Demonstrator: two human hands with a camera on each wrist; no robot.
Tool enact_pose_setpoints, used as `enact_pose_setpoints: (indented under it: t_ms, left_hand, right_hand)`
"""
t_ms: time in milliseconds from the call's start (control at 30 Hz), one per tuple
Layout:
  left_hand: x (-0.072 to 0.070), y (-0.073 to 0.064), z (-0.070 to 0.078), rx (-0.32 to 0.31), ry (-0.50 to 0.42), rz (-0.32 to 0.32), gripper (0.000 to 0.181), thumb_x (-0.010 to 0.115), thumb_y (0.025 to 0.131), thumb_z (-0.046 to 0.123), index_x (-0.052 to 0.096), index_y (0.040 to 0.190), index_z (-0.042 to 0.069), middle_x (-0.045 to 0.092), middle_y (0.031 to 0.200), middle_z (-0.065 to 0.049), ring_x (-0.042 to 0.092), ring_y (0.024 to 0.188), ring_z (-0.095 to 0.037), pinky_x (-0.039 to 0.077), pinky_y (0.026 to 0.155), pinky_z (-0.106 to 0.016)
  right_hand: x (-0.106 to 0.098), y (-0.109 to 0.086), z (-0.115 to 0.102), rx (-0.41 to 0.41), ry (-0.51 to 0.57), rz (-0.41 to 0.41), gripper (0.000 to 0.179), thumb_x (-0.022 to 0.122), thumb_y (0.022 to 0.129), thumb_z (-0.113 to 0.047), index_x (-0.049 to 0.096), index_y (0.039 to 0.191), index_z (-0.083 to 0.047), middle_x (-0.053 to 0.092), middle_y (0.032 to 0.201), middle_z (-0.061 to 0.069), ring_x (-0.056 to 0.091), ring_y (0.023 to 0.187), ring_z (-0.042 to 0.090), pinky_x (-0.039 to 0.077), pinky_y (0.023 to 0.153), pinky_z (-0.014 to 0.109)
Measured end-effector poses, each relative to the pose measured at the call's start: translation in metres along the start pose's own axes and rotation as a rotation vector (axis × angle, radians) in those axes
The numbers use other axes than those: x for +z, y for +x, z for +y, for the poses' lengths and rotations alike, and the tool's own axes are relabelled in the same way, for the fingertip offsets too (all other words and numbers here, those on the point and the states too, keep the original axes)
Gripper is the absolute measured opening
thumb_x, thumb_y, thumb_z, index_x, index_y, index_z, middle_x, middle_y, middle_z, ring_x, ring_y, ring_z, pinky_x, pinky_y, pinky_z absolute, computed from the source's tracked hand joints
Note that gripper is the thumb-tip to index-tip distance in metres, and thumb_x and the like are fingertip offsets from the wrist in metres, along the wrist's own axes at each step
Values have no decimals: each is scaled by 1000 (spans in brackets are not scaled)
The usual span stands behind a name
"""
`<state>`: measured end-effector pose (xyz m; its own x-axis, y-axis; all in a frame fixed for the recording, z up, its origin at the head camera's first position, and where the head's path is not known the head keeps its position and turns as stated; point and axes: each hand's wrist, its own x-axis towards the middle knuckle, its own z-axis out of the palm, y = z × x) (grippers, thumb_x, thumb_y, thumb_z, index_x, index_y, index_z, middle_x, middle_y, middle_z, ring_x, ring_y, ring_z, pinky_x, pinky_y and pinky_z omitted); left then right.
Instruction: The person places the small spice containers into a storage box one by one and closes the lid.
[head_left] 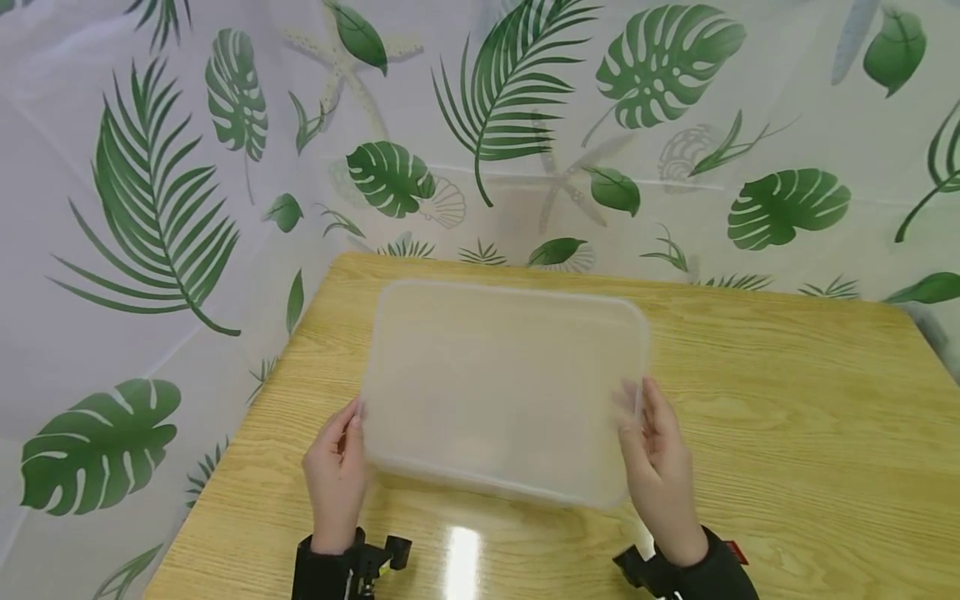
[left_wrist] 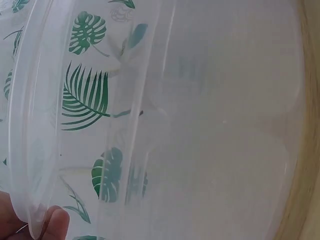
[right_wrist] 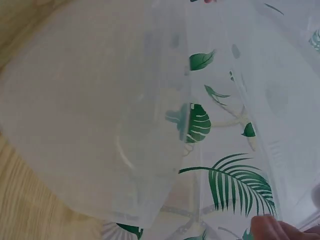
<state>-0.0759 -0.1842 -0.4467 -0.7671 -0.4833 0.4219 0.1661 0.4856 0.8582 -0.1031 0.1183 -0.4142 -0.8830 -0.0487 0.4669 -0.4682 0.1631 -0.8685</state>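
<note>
A wide translucent plastic lid (head_left: 510, 375) with rounded corners fills the middle of the head view, above the table. My left hand (head_left: 337, 479) pinches its left edge between thumb and fingers. At the right edge my right hand (head_left: 663, 475) grips it, thumb on the near side, some fingers showing dimly through the plastic. In the left wrist view the lid's rim (left_wrist: 22, 125) runs down the left side to the left fingertips (left_wrist: 59, 222). Beneath the lid, past a gap, both wrist views show a cloudy plastic box (left_wrist: 230, 120). The right wrist view has the right fingers (right_wrist: 270, 229) low down.
The wood-grain table (head_left: 787, 400) extends to the right and toward me. A white leaf-print curtain (head_left: 525, 229) hangs behind it and along the left side. Dark sleeves and wrist mounts (head_left: 375, 558) sit just above the near tabletop.
</note>
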Motion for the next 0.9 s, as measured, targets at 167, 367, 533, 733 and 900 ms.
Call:
enact_pose_setpoints:
  t_ms: [167, 367, 533, 733, 900]
  left_hand:
    - [-3, 3, -7, -28, 91, 9, 23, 51, 89, 4, 62, 108, -3, 61, 107, -15, 58, 85, -21, 44, 62, -17]
    - [-3, 5, -18, -75, 157, -22, 24, 51, 90, 6, 60, 109, -6, 59, 108, -19, 60, 69, -22, 46, 57, -30]
    - [0, 2, -25, -136, 204, -64, 27, 49, 92, 10, 59, 111, -4, 59, 108, -19, 18, 32, -6, 26, 35, -23]
    - [2, 1, -30, -158, 214, -80, 27, 47, 92, 10, 59, 112, -5, 59, 107, -20, 27, 38, -9, 29, 40, -24]
    - [2, 2, -32, -147, 208, -73, 26, 47, 92, 9, 59, 111, -5, 61, 103, -20, 36, 46, -12, 29, 42, -24]
  right_hand:
    - [1, 6, 11, 161, -314, -229, 59, 39, 94, -8, 4, 141, -1, 10, 144, 20, 16, 129, 31, 25, 98, 39]
    - [8, 7, 27, 229, -369, -374, 61, 35, 94, -6, -5, 139, 4, 1, 143, 23, 6, 130, 33, 14, 99, 51]
    - [12, 5, 33, 255, -396, -397, 61, 35, 93, -4, -5, 137, 7, 0, 142, 26, 5, 129, 34, 12, 99, 50]
    - [15, 4, 35, 317, -385, -416, 61, 35, 93, -4, -5, 137, 8, -1, 142, 26, 4, 129, 35, 12, 100, 50]
    - [17, 3, 37, 329, -399, -419, 61, 36, 93, -5, -5, 137, 8, 0, 142, 27, 5, 129, 36, 12, 99, 50]
